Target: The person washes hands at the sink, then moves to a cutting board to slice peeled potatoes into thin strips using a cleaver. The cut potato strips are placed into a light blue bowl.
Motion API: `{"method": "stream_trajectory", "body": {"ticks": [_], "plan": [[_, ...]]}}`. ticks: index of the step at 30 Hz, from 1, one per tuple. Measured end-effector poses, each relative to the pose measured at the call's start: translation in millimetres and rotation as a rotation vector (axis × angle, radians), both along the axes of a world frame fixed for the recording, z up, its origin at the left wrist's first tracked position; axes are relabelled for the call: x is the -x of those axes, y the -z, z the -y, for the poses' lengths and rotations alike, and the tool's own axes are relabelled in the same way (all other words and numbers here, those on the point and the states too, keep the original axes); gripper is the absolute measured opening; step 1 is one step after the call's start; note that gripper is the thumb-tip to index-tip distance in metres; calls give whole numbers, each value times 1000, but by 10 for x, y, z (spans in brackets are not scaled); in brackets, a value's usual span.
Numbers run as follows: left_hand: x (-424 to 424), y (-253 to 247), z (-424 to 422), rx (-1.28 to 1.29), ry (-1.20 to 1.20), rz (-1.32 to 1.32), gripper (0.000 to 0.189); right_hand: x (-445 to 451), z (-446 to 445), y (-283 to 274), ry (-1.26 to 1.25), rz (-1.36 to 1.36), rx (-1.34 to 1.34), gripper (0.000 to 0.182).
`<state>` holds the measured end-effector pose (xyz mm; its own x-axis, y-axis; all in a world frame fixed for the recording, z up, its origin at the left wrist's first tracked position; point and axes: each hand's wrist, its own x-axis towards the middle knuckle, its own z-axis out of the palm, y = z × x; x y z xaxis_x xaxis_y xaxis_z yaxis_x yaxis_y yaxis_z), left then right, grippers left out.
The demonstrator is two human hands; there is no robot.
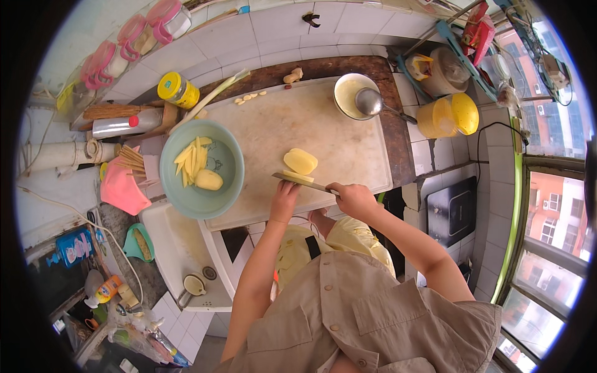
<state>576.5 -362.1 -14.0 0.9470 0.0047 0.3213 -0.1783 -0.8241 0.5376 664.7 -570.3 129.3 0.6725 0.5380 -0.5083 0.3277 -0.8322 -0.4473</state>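
Note:
My right hand grips the handle of a kitchen knife, whose blade lies crosswise over a large white cutting board. Along the far side of the blade rests a thin slice of peeled potato. Just beyond it are flat-cut potato pieces, lying close together. My left hand is at the near side of the blade, towards its tip; its fingertips are partly hidden, and whether they hold anything is unclear. Left of the board's middle, a pale blue-green basin holds potato strips and a whole peeled potato.
Behind are garlic cloves, ginger and a leek or scallion stalk. A white bowl carries a metal ladle at the back right. A sink lies left; an induction cooktop is at right.

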Motion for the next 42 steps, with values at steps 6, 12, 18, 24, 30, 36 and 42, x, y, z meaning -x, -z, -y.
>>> {"method": "stream_trajectory", "body": {"ticks": [6, 12, 18, 24, 30, 36, 42], "plan": [[-26, -100, 18, 19, -9, -7, 25, 23, -26, -74, 0, 17, -5, 34], [-11, -15, -14, 12, 24, 8, 34, 22, -40, -83, 5, 4, 11, 33], [-33, -41, -28, 29, 37, 11, 33, -1, -59, -72, 2, -10, 10, 33], [-39, -33, -29, 27, 32, 19, 31, -37, -89, -26, -36, -19, 48, 48], [-41, -39, -32, 46, 33, 22, 29, -46, -132, 53, -28, -12, 21, 34], [-28, -27, -41, 64, 35, 3, 29, -69, -210, 148, -30, -39, 47, 33], [-5, 3, -41, 87, 24, 15, 27, -67, -306, 315, -13, -37, 61, 33]]}}
